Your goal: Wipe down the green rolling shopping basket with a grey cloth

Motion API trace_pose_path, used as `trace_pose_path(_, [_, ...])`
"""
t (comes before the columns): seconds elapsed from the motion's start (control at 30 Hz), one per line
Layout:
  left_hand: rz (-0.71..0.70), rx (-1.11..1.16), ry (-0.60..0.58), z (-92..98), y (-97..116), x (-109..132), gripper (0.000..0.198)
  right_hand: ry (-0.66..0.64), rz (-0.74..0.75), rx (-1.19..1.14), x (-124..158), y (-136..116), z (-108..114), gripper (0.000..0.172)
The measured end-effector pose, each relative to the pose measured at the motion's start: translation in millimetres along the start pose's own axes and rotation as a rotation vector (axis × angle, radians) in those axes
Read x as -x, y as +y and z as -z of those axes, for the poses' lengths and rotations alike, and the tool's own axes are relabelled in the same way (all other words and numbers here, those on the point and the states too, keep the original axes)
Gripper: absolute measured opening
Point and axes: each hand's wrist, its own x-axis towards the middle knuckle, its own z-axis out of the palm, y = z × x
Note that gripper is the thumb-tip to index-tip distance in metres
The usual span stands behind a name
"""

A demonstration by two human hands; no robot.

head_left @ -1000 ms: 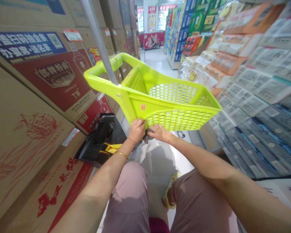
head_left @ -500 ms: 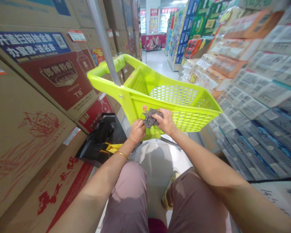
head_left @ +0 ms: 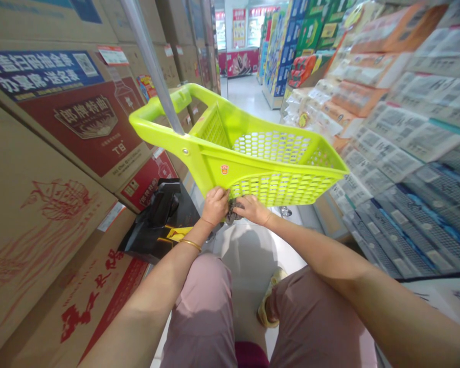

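Note:
A lime-green plastic shopping cart (head_left: 199, 168) stands in front of me, its side facing me and a metal pole rising through its handle end. Low against that side, a crumpled grey-brown cloth (head_left: 232, 213) is bunched between my hands, mostly covered by fingers. My left hand (head_left: 215, 205) is closed at the cloth's left side, close to the cart's lower edge. From the right, my right hand (head_left: 254, 209) grips the cloth with bent fingers. A small red sticker (head_left: 224, 169) shows on the cart above them.
Stacked cartons (head_left: 84, 112) wall the left side. A black bag with yellow (head_left: 164, 220) stands on the floor by them. Packaged goods (head_left: 398, 148) are piled on the right. Tiled floor (head_left: 245, 92) runs down the aisle toward a pink freezer (head_left: 243, 62).
Both hands and the cloth have moved down from the cart's side panel to its lower edge, uncovering the sticker. The cloth is more bunched. The view has shifted slightly.

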Motion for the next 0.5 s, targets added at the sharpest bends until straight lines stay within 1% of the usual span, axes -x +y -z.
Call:
trace_pose_path(0.17, [0.035, 0.047, -0.011, -0.6, 0.0, 0.8, 0.025, -0.071, 0.127, 0.006, 13.7, -8.8, -6.2, 0.021])
trace_pose_path(0.23, [0.055, 0.068, -0.016, -0.1, 0.5, 0.3, 0.024, -0.093, 0.141, -0.013, 15.0, -9.7, -4.8, 0.021])
trace_pose_path(0.37, [0.09, 0.062, -0.014, -0.3, 2.1, -1.2, 0.024, -0.095, 0.058, -0.028, 5.7, -6.0, 7.0, 0.023])
trace_pose_path(0.5, [0.1, 0.065, 0.002, -2.0, 2.4, -1.4, 0.025, -0.043, -0.042, -0.018, -9.2, 3.8, 25.8, 0.025])
